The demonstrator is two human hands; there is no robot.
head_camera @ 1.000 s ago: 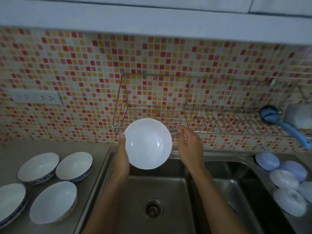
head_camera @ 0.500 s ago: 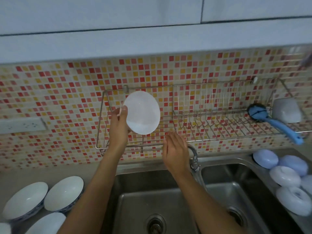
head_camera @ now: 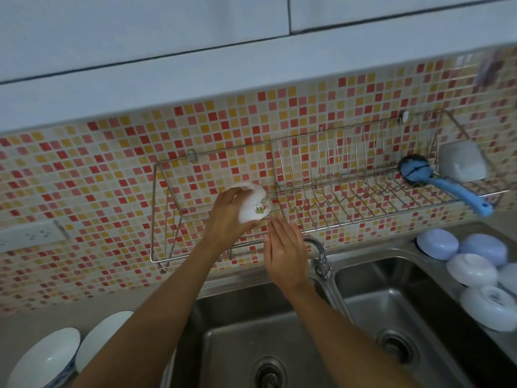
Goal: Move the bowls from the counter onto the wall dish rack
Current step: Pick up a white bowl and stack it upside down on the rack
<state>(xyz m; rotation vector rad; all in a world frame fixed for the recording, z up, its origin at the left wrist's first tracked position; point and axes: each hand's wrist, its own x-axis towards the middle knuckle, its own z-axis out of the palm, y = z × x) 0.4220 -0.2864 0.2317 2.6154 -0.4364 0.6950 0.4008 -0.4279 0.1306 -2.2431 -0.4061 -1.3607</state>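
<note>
Placing step. Left hand (head_camera: pixel 228 217) grips a small white bowl (head_camera: pixel 253 204), tilted on its side, inside the left bay of the wall dish rack (head_camera: pixel 363 217), not set down. Right hand (head_camera: pixel 285 247) hovers just below, fingers loose, holding nothing. More bowls (head_camera: pixel 70 351) wait on the surface. Next, likely: lower the bowl onto the wires, then let go.

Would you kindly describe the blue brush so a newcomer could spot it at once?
Find the steel wire dish rack on the mosaic-tiled wall above the sink. At its right end, beside a white plastic cup, lies the blue-handled dish brush, its handle poking out past the rack's front rail.
</note>
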